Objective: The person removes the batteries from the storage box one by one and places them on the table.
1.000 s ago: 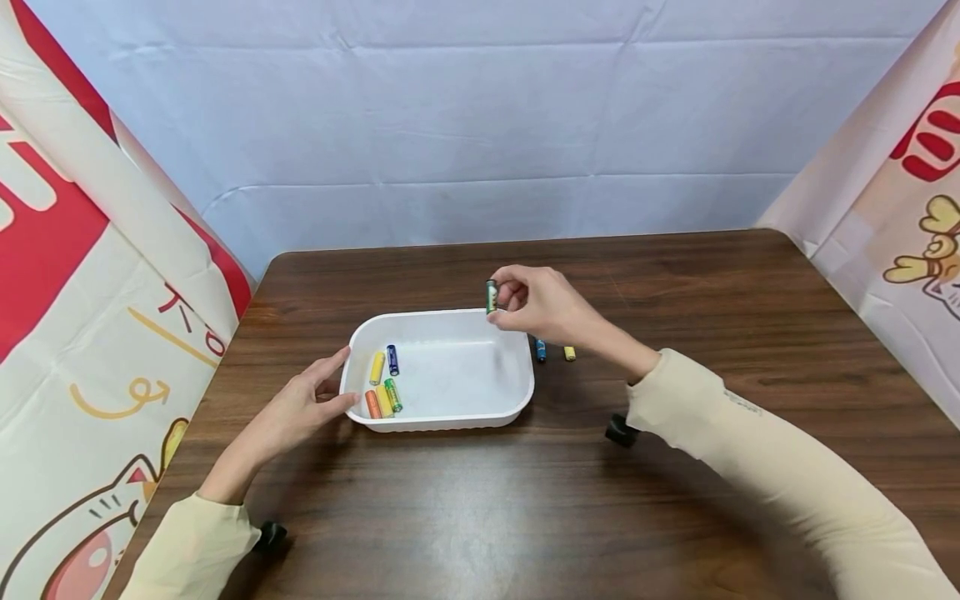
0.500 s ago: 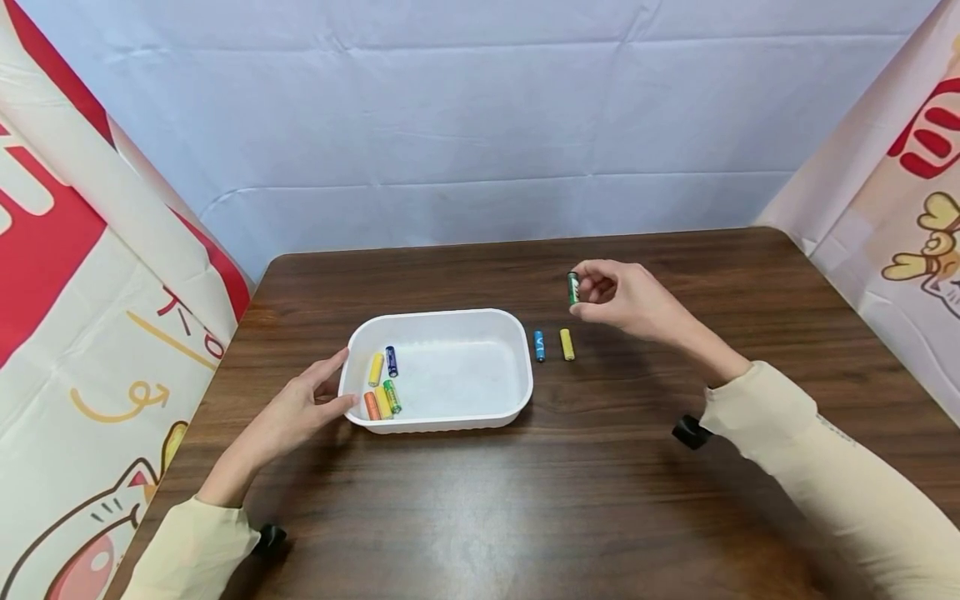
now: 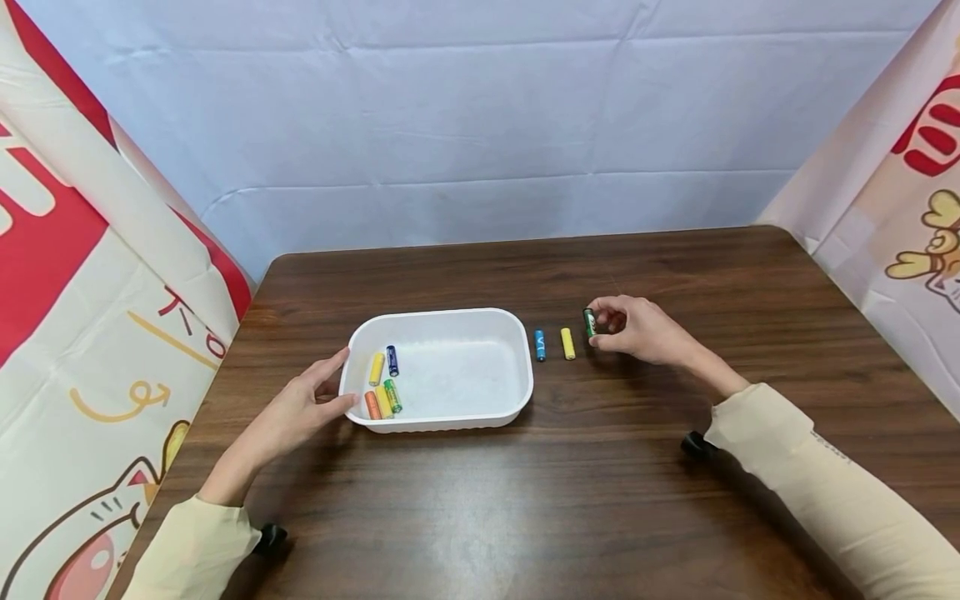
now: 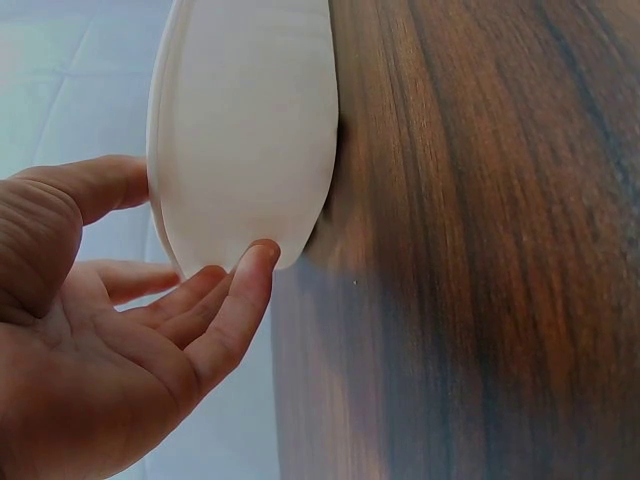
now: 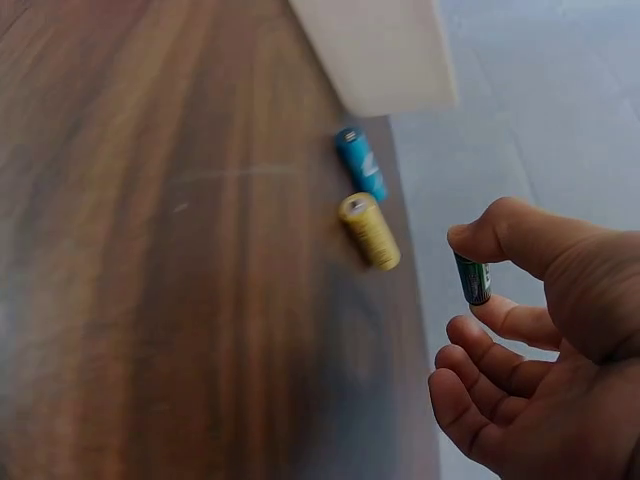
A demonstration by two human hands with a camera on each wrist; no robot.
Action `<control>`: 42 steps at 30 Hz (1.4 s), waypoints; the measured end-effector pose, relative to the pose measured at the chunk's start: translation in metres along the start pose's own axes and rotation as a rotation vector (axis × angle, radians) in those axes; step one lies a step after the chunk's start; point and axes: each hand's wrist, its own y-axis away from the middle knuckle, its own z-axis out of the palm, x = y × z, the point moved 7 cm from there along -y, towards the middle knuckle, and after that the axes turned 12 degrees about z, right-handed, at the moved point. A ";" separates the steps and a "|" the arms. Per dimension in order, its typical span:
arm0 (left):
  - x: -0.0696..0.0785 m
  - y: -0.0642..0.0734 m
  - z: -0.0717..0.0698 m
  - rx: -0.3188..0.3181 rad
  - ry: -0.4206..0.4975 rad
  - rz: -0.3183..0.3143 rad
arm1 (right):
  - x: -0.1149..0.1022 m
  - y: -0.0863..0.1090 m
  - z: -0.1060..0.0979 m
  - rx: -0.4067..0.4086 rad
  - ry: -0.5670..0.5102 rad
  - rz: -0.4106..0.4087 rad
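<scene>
My left hand [image 3: 300,408] holds the left end of a white plastic tray [image 3: 450,423], with thumb and fingertips against its rim and end wall. Inside the tray, near that end, lie several batteries: a dark blue one [image 3: 392,361], a yellow one [image 3: 377,368], a green one [image 3: 393,396], an orange one [image 3: 372,406] and another yellow one beside it. To the right of the tray, my right hand [image 3: 637,332] pinches a dark green battery [image 5: 474,280] by its ends between thumb and index finger, its other fingers loosely curled.
On the brown wooden table [image 3: 465,508], a light blue battery [image 3: 540,345] and a yellow battery [image 3: 567,343] lie side by side between the tray and my right hand. Pale cloth [image 3: 480,125] hangs behind the table's far edge, with printed cloths at both sides.
My right hand has carried the dark green battery rightward from above the tray, past the light blue and yellow batteries, then lowered it toward the table. The left hand and tray stay put.
</scene>
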 end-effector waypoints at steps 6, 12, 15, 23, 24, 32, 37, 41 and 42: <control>0.000 0.000 0.000 0.000 -0.005 -0.003 | 0.014 -0.005 0.013 -0.022 0.044 0.015; 0.000 0.000 0.001 0.001 -0.007 -0.002 | 0.017 -0.007 0.021 -0.019 0.131 0.020; 0.000 -0.001 0.000 0.002 -0.007 -0.001 | 0.017 -0.007 0.022 -0.020 0.149 0.036; 0.000 -0.001 0.000 -0.002 -0.008 -0.010 | 0.017 -0.007 0.023 -0.026 0.152 0.056; 0.000 -0.001 0.000 -0.002 -0.008 -0.010 | 0.017 -0.007 0.023 -0.025 0.150 0.057; -0.001 -0.001 0.000 -0.004 -0.001 -0.015 | 0.019 -0.006 0.025 0.000 0.140 0.068; -0.002 0.000 0.001 -0.005 -0.003 -0.016 | 0.021 -0.005 0.026 0.015 0.131 0.065; -0.002 0.000 0.001 -0.006 -0.005 -0.018 | 0.022 -0.004 0.025 0.024 0.132 0.063; -0.001 0.000 0.001 -0.006 -0.003 -0.017 | 0.022 -0.004 0.025 0.026 0.132 0.061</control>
